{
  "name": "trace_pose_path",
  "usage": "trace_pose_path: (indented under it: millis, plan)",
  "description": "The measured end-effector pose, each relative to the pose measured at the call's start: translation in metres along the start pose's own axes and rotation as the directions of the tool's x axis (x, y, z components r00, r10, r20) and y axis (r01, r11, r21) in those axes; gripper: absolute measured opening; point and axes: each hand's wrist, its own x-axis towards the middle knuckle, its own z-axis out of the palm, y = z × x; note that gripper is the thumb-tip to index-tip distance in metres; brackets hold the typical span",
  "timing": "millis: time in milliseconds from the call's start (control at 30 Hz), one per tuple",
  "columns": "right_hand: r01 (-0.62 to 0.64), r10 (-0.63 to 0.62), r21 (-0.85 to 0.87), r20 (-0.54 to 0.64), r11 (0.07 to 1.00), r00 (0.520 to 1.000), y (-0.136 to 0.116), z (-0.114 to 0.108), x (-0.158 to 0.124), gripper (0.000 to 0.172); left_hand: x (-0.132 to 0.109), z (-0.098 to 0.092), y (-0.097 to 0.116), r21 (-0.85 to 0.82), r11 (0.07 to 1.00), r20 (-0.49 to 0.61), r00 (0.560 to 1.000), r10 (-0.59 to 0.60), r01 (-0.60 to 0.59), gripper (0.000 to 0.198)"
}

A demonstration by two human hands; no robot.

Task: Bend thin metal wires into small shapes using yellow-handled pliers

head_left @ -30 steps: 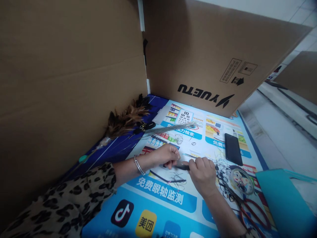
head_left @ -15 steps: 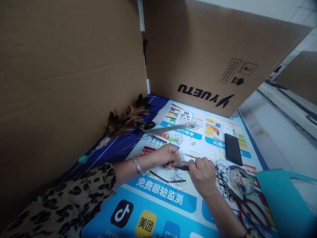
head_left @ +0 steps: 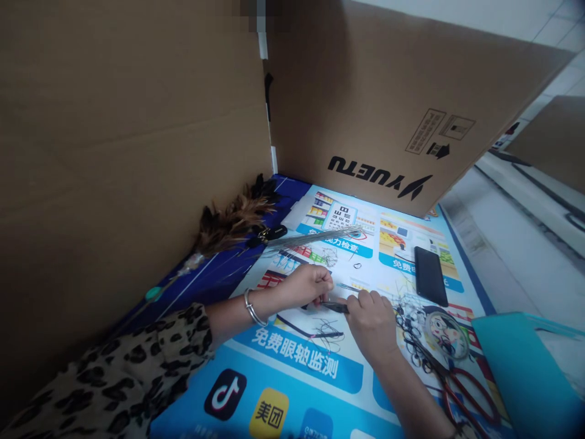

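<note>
Tool (head_left: 337, 306) is clenched in right hand (head_left: 373, 322); left hand (head_left: 304, 286) is pinched, contents unclear; right-side rings (head_left: 415, 360) seem finished, far straight wires (head_left: 315, 236) unworked

one head-worn camera looks forward and down, with left hand (head_left: 305, 286) and right hand (head_left: 372, 323) fairly near.
</note>
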Motion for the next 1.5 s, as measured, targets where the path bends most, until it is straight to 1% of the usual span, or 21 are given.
trace_pose_path:
  millis: [100, 200, 333, 433, 567, 700, 767, 867, 933, 1000, 1100, 1233, 1333, 1400, 1433, 1500]
  plan:
    - [-0.021, 0.019, 0.029, 0.053, 0.999, 0.998, 0.0, 0.003, 0.0, 0.017, -0.004, -0.002, 0.003, 0.173, 0.977, -0.04, 0.99, 0.133, -0.124, 0.014]
    - [-0.047, 0.039, 0.064, 0.112, 0.997, 0.993, 0.001, 0.006, -0.001, 0.009, -0.006, -0.003, 0.005, 0.309, 0.929, -0.028, 0.974, 0.223, -0.204, 0.014]
    - [-0.098, 0.08, 0.095, 0.177, 0.991, 0.981, 0.001, 0.007, -0.002, 0.007, -0.007, -0.003, 0.006, 0.427, 0.868, 0.001, 0.96, 0.279, -0.253, 0.015]
    - [-0.146, 0.12, 0.088, 0.252, 0.985, 0.96, 0.0, 0.005, -0.001, 0.005, -0.006, -0.002, 0.005, 0.502, 0.824, 0.0, 0.952, 0.306, -0.264, 0.015]
    - [-0.208, 0.171, 0.07, 0.351, 0.976, 0.921, -0.002, 0.001, 0.002, 0.007, -0.007, 0.0, 0.001, 0.575, 0.768, 0.016, 0.942, 0.335, -0.283, 0.017]
    - [-0.239, 0.194, 0.042, 0.459, 0.97, 0.867, -0.002, -0.003, 0.005, 0.011, -0.009, 0.004, -0.002, 0.651, 0.699, 0.035, 0.931, 0.362, -0.296, 0.021]
    - [-0.252, 0.202, 0.035, 0.497, 0.967, 0.844, -0.001, -0.005, 0.006, 0.012, -0.01, 0.007, -0.003, 0.675, 0.677, 0.043, 0.932, 0.361, -0.293, 0.021]
    - [-0.276, 0.212, 0.037, 0.545, 0.96, 0.812, 0.0, -0.008, 0.008, 0.015, -0.013, 0.01, -0.004, 0.663, 0.687, 0.038, 0.93, 0.366, -0.298, 0.017]
    - [-0.286, 0.209, 0.046, 0.577, 0.957, 0.79, 0.002, -0.01, 0.01, 0.017, -0.014, 0.011, -0.004, 0.651, 0.686, 0.047, 0.92, 0.39, -0.325, 0.015]
    - [-0.293, 0.203, 0.056, 0.598, 0.955, 0.775, 0.003, -0.011, 0.011, 0.018, -0.015, 0.011, -0.004, 0.66, 0.662, 0.077, 0.909, 0.41, -0.355, 0.015]
    - [-0.297, 0.192, 0.07, 0.62, 0.952, 0.761, 0.005, -0.013, 0.013, 0.019, -0.016, 0.012, -0.005, 0.707, 0.584, 0.143, 0.889, 0.434, -0.399, 0.017]
    - [-0.287, 0.174, 0.078, 0.636, 0.955, 0.752, 0.009, -0.013, 0.013, 0.021, -0.018, 0.011, -0.006, 0.777, 0.424, 0.242, 0.842, 0.481, -0.466, 0.021]
    - [-0.288, 0.163, 0.094, 0.643, 0.953, 0.748, 0.012, -0.013, 0.013, 0.02, -0.02, 0.01, -0.006, 0.782, 0.374, 0.285, 0.82, 0.496, -0.498, 0.021]
    - [-0.288, 0.154, 0.106, 0.646, 0.952, 0.748, 0.012, -0.011, 0.012, 0.021, -0.019, 0.01, -0.007, 0.774, 0.372, 0.299, 0.814, 0.499, -0.512, 0.021]
    - [-0.287, 0.15, 0.113, 0.643, 0.951, 0.751, 0.012, -0.01, 0.011, 0.022, -0.018, 0.009, -0.007, 0.77, 0.386, 0.291, 0.818, 0.496, -0.508, 0.021]
    - [-0.29, 0.158, 0.122, 0.612, 0.949, 0.775, 0.009, -0.007, 0.009, 0.022, -0.014, 0.008, -0.009, 0.759, 0.453, 0.237, 0.847, 0.476, -0.467, 0.021]
